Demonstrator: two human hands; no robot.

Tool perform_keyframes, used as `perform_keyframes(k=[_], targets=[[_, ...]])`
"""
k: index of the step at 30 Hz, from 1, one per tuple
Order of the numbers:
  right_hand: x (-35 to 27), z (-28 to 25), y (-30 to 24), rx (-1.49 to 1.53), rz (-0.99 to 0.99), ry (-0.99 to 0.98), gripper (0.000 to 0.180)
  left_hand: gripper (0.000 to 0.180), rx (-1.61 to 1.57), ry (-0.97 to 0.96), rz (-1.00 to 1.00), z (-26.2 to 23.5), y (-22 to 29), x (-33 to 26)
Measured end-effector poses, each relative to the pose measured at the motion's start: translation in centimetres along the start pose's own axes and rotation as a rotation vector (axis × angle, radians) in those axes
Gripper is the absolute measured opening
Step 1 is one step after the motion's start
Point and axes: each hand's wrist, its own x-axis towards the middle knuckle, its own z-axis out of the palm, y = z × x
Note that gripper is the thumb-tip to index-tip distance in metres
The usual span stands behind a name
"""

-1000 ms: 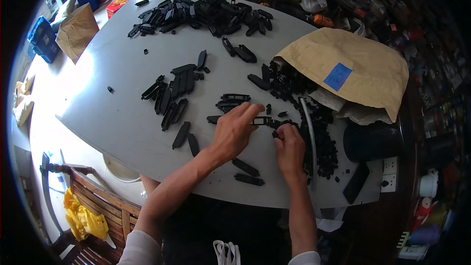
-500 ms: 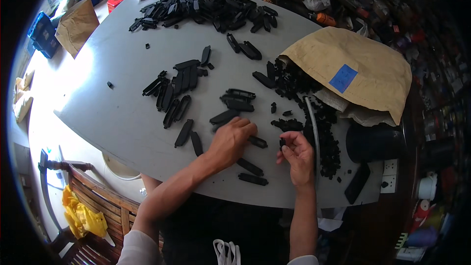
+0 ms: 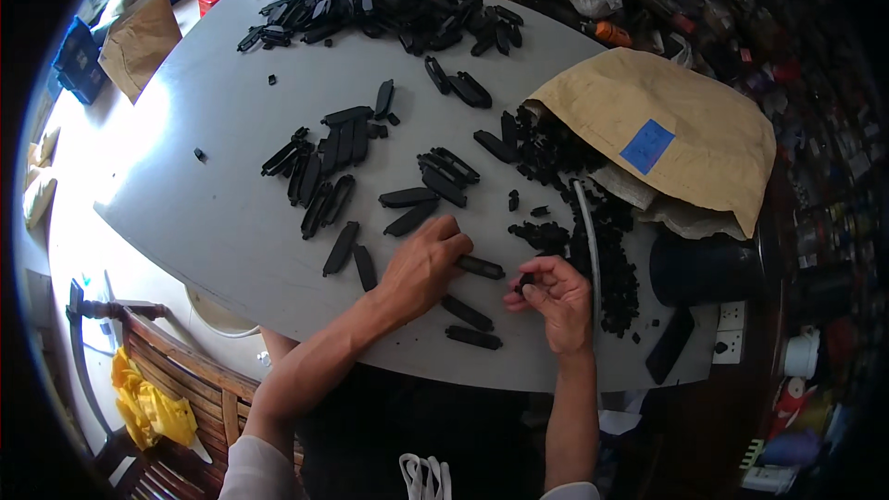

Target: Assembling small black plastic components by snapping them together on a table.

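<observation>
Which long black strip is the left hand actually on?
The long black strip poking out from under the left hand; the two others nearer the table edge lie untouched.

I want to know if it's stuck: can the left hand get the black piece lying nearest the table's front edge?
Probably yes. The left hand rests on another long black piece, and the nearest-edge black piece lies close by on bare grey table with nothing between them.

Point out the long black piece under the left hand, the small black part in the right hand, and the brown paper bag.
long black piece (image 3: pixel 482 268), head view, its exposed right end.
small black part (image 3: pixel 525 280), head view, its top between fingertips.
brown paper bag (image 3: pixel 667 120), head view, its upper face.
</observation>
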Motion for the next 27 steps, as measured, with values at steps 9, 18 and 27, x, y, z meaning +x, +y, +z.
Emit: perform_keyframes(k=[9, 18, 27], targets=[[1.3, 1.8, 0.2, -0.23, -0.04, 0.168, 0.014, 0.023, -0.019, -0.02, -0.052, 0.1, -0.5, -0.3], [3.2, 3.3, 1.7, -0.61, -0.318, 0.069, 0.019, 0.021, -0.036, 0.007, -0.025, 0.5, -0.7, -0.3], [3.1, 3.1, 2.2, -0.632, -0.366, 0.098, 0.022, 0.02, -0.043, 0.012, -0.016, 0.8, -1.1, -0.3]])
